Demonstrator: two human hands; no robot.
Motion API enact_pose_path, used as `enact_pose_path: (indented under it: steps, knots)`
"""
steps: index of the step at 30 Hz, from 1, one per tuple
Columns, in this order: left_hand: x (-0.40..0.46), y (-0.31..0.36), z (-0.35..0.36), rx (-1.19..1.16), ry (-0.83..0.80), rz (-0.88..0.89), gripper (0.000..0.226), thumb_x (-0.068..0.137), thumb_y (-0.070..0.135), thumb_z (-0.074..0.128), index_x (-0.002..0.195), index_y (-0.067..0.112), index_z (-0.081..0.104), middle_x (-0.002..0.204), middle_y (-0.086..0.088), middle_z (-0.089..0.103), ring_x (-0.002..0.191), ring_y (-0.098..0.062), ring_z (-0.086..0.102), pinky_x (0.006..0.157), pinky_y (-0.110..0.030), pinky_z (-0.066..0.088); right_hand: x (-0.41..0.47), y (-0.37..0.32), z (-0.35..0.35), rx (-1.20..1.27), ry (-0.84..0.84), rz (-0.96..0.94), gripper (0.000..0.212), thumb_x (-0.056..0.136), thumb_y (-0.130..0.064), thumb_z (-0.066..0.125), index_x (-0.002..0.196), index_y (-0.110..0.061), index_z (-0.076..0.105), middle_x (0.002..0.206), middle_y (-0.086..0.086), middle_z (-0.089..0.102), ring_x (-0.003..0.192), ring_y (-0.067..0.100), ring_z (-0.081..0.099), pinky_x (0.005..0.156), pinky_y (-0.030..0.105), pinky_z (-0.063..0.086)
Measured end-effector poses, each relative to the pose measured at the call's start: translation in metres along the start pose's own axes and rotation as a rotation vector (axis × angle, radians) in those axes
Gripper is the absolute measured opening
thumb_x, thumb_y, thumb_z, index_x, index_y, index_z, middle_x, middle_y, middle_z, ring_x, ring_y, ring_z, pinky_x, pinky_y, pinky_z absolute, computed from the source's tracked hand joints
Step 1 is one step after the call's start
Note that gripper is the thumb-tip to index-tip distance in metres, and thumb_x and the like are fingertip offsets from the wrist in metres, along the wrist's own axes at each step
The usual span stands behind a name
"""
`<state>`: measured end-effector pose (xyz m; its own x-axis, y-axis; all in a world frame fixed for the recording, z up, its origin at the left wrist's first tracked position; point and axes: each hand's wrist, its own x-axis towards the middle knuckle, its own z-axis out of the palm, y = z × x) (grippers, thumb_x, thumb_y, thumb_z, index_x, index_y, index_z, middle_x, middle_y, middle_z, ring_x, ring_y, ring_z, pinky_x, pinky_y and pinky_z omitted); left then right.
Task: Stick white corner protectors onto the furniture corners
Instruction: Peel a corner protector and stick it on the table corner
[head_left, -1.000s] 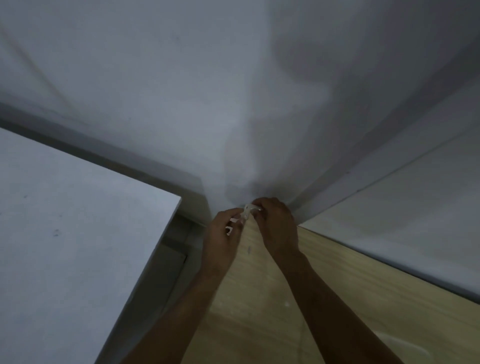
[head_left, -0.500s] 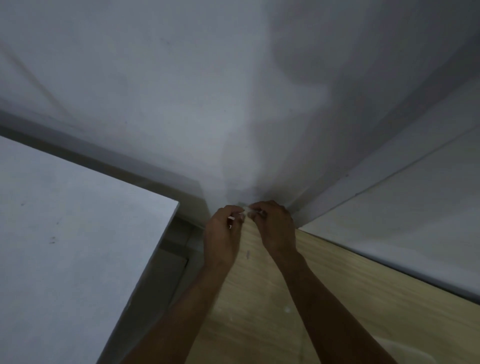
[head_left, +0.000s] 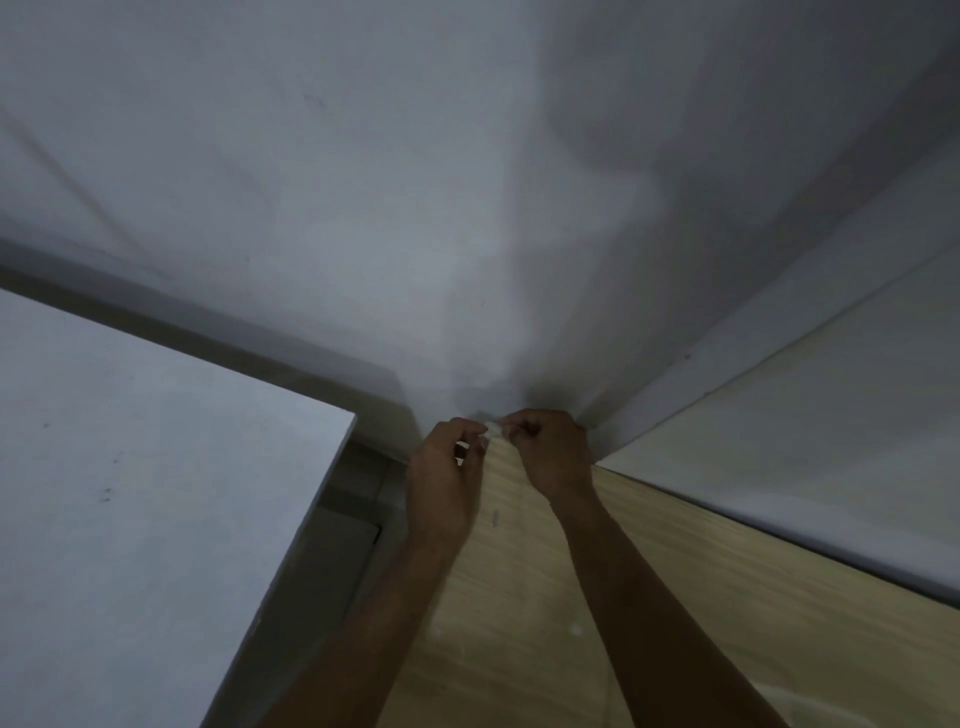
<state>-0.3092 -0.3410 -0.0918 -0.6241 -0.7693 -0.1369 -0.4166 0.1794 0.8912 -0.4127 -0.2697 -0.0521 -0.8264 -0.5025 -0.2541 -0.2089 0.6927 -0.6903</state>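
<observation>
A light wooden furniture top (head_left: 545, 597) runs away from me to a far corner by the white wall. Both hands meet at that corner. My left hand (head_left: 444, 480) and my right hand (head_left: 553, 449) pinch a small white corner protector (head_left: 491, 430) between their fingertips, right at the wood's far corner. Most of the protector is hidden by the fingers. The light is dim.
A white cabinet top (head_left: 156, 493) fills the left side, with a dark gap (head_left: 358, 499) between it and the wooden piece. A white slab (head_left: 805, 441) lies along the right edge of the wood. White walls (head_left: 363, 182) close in behind.
Both hands have shifted slightly up towards the far corner and closed in together on the protector. The view has tilted a little.
</observation>
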Motion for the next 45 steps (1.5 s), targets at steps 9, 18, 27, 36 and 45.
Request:
enact_pose_path:
  steps: [9, 18, 27, 36, 45]
  knots:
    - [0.001, 0.001, -0.002, 0.25, -0.02, 0.135, 0.021, 0.092, 0.019, 0.06, 0.113, 0.02, 0.065, 0.101, -0.002, 0.066, 0.088, -0.02, 0.064, 0.079, -0.035, 0.055, 0.003, 0.001, 0.001, 0.047, -0.009, 0.068, 0.012, 0.086, -0.014, 0.065, 0.088, -0.013, 0.076, 0.093, 0.001, 0.075, 0.088, 0.013, 0.068, 0.073, 0.014, 0.042]
    - [0.002, 0.0, -0.006, 0.468, -0.112, 0.202, 0.043, 0.092, 0.018, 0.058, 0.134, 0.025, 0.052, 0.118, -0.002, 0.061, 0.1, -0.018, 0.06, 0.085, -0.036, 0.053, 0.006, -0.001, 0.001, 0.035, 0.007, 0.097, 0.011, 0.085, -0.014, 0.066, 0.085, -0.011, 0.076, 0.092, 0.003, 0.075, 0.087, 0.016, 0.067, 0.062, 0.011, 0.033]
    - [0.015, 0.015, 0.001, 0.133, 0.087, 0.039, 0.009, 0.087, 0.022, 0.063, 0.086, 0.026, 0.071, 0.088, 0.008, 0.07, 0.079, -0.007, 0.063, 0.07, -0.026, 0.051, -0.001, 0.001, 0.003, 0.034, 0.046, 0.045, 0.012, 0.088, -0.015, 0.063, 0.085, -0.01, 0.074, 0.091, 0.005, 0.075, 0.086, 0.017, 0.067, 0.067, 0.016, 0.037]
    - [0.035, 0.023, -0.004, 0.075, -0.122, -0.037, 0.014, 0.087, 0.008, 0.062, 0.084, 0.01, 0.076, 0.087, -0.004, 0.074, 0.084, -0.017, 0.068, 0.076, -0.022, 0.049, -0.004, 0.001, 0.004, 0.017, 0.045, -0.015, 0.011, 0.088, -0.017, 0.064, 0.089, -0.013, 0.074, 0.093, 0.002, 0.075, 0.088, 0.017, 0.067, 0.075, 0.021, 0.042]
    - [0.038, 0.029, -0.007, 0.035, -0.15, -0.115, 0.013, 0.086, 0.003, 0.064, 0.083, 0.008, 0.075, 0.085, -0.01, 0.074, 0.07, -0.012, 0.062, 0.07, -0.023, 0.05, -0.001, 0.001, 0.004, -0.036, 0.023, -0.03, 0.016, 0.09, -0.016, 0.061, 0.093, -0.007, 0.074, 0.098, 0.007, 0.074, 0.093, 0.021, 0.067, 0.081, 0.024, 0.043]
